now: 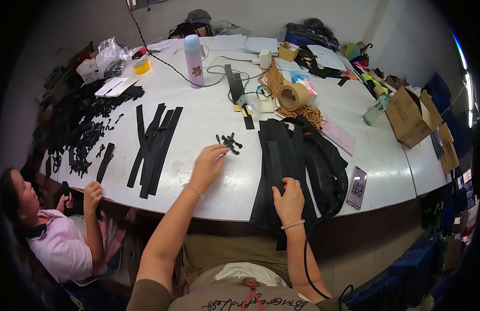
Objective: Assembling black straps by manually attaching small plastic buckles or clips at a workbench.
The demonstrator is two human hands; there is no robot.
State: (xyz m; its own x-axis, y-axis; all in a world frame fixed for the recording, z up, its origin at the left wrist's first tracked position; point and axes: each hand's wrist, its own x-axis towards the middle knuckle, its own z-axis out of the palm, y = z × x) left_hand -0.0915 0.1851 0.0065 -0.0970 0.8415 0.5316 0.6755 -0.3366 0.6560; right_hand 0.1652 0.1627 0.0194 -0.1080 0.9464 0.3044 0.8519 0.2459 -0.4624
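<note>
Hands, two: left hand (208, 164), frame centre, fingers at small black pieces (231, 142), hold indiscernible; right hand (290, 201), right of lower centre, curled at long black strip (274, 161), grip unclear. Strip lies atop black stack (290, 153), long axis near-vertical, far end pointing frame-top.

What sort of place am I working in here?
Probably a small workshop for handwork: long, flat black strips lie stacked on a big white table, a loose heap of small black pieces covers part of its left side, and a co-worker in a pale pink shirt is beside it.
</note>
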